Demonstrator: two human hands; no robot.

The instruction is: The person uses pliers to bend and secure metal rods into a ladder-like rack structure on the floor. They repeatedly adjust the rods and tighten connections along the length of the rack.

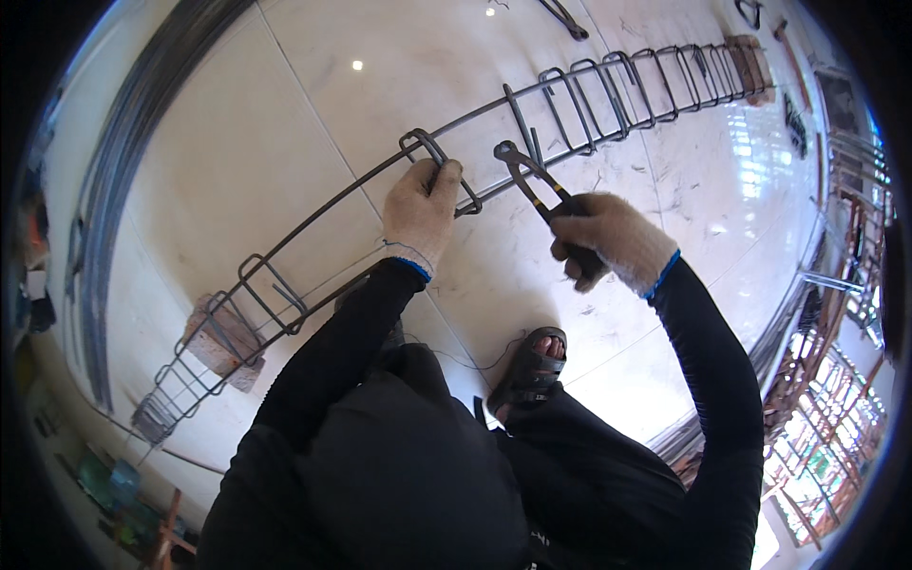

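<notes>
A long rebar cage of thin steel bars and rectangular stirrups crosses the floor from lower left to upper right. My left hand, in a cream knit glove, grips one stirrup near the middle of the cage, thumb and fingers closed on it. My right hand, gloved alike, is closed round the dark handles of end-cutting pincers. Their head lies over the cage's nearer long bar, beside another stirrup; whether they touch is unclear. The pincers' two arms stand slightly apart.
A brick block supports the cage's left end, another block the right. Bundled long bars lie at the left. A second tool rests on the tiles at the top. My sandalled foot stands below the cage. Stacked bars lean at the right.
</notes>
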